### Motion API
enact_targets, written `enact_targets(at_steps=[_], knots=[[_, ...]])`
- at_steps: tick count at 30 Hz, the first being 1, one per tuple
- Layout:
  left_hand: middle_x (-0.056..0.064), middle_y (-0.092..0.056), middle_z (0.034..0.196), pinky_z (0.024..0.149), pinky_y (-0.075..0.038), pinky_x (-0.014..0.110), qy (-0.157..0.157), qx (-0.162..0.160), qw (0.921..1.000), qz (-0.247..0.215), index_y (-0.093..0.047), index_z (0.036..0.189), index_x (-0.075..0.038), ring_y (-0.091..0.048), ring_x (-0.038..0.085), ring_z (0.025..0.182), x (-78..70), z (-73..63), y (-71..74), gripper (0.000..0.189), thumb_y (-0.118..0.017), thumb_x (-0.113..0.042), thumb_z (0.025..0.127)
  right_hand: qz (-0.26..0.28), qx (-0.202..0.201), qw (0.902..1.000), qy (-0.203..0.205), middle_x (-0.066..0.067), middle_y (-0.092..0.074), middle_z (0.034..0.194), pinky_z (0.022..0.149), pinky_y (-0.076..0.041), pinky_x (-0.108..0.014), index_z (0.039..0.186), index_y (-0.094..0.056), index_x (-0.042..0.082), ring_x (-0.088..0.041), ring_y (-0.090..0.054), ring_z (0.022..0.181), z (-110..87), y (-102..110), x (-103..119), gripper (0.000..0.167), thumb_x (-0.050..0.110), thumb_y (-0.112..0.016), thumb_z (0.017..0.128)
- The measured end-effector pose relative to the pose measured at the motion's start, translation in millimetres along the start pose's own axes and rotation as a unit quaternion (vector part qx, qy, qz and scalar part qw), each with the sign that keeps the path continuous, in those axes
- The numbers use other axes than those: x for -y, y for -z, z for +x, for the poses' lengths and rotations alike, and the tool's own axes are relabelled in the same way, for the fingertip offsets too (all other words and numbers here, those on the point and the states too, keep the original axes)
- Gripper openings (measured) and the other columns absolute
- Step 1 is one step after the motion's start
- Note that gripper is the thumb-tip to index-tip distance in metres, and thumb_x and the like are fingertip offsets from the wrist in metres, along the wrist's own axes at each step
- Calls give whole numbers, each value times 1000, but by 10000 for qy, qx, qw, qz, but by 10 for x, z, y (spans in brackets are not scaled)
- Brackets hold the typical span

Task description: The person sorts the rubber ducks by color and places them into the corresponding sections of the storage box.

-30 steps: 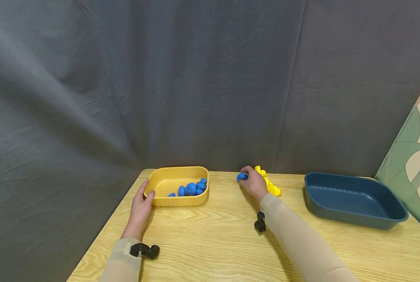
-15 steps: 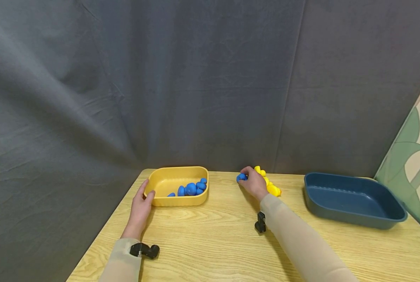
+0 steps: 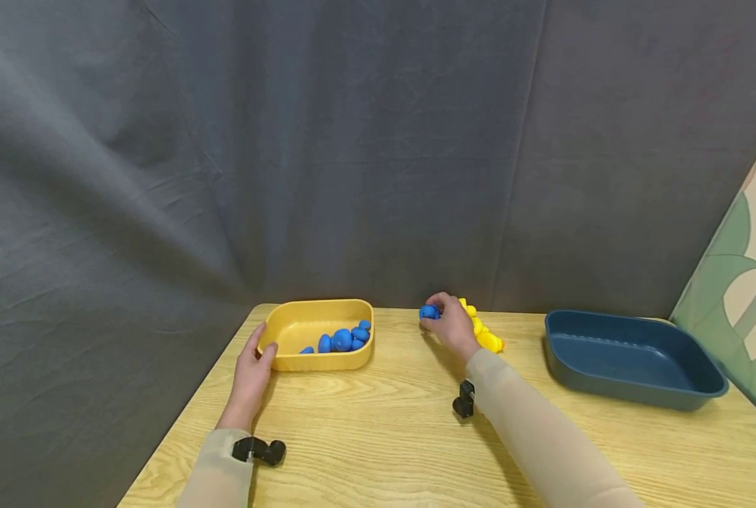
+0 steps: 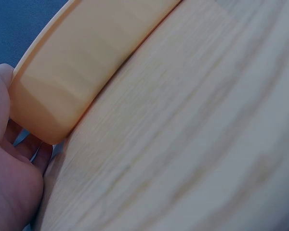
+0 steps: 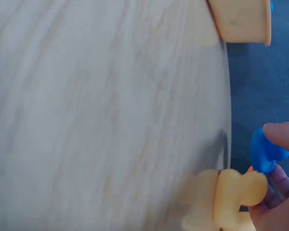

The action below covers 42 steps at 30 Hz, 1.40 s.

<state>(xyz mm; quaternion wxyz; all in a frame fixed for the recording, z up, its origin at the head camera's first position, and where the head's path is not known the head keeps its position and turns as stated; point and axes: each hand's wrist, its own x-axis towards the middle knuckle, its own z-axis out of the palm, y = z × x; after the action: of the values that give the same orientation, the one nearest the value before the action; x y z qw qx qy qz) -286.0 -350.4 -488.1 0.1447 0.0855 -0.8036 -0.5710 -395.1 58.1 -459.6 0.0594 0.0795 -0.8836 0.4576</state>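
Blue toys lie in the yellow bin, most bunched at the end away from the person's left hand. That hand grips the bin's left end, thumb at the near rim, fingers along the outer side. Well right of it, the right hand pinches a lone blue toy at its left; looks off the table, but the wrist view is murky. Yellow toys just right of the right hand, partly behind it. Dark blue bin farther right.
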Motion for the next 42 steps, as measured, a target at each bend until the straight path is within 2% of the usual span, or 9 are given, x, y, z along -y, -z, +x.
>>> enact_targets(at_steps=[11,18,26,42], knots=[[13,-20,183,135,-17,53,82,-10,10000,2,-24,178,-14,-13,34,169,2,2,20,68,-51,-21,116,251,-43,9981,553,-20,-60,134,113,-51,-55,125,-66,5,-42,-60,126,-57,-112,342,31,11,-83,100],[13,-21,183,135,-19,53,77,-39,10000,-29,-25,178,-15,-15,34,169,-12,-4,13,68,-52,-20,116,530,1,9964,668,-16,-61,132,115,-52,-54,124,-67,8,-43,-63,129,-114,-256,588,33,12,-86,98],[14,-21,182,135,-18,53,83,-41,10000,-7,-27,177,-15,-14,34,169,-26,-4,6,67,-52,-21,116,739,176,9933,874,-13,-63,128,114,-53,-51,122,-69,8,-40,-63,126,-228,-399,824,31,12,-87,98],[15,-22,182,135,-20,54,85,-45,10000,9,-28,177,-14,-17,35,168,-4,14,-7,68,-53,-21,114,824,401,9913,947,-11,-68,136,115,-54,-49,131,-70,10,-34,-67,130,-294,-694,982,35,14,-84,100]])
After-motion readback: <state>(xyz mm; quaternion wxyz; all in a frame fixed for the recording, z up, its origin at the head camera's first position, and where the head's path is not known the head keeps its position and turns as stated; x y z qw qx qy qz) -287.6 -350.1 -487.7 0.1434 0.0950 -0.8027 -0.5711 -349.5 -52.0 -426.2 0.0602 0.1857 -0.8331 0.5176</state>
